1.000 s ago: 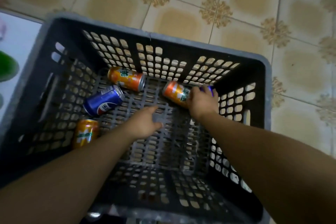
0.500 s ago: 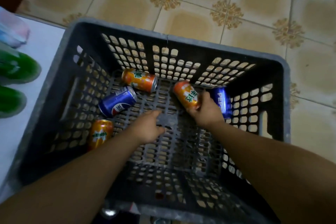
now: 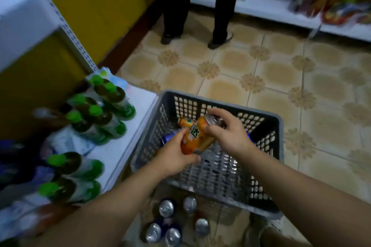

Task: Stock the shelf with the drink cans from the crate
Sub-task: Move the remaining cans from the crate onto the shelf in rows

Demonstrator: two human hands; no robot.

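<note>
Orange can (image 3: 197,138) has come up off the crate (image 3: 279,146) floor, and both hands grip it above the rim, right hand (image 3: 228,134) round its top, left hand (image 3: 174,156) at its base, so it goes left next to the shelf (image 3: 140,99), where bottles (image 3: 94,124) leave only an edge strip bare.

The orange can (image 3: 195,138) shows one green, white-edged Chinese character, apparently 达; the rest of its label is blurred.

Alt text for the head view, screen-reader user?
Both hands hold one orange can above a grey crate on tiled floor: left hand grips its lower end, right hand its top. Green-capped bottles sit on a white shelf at left.
</note>
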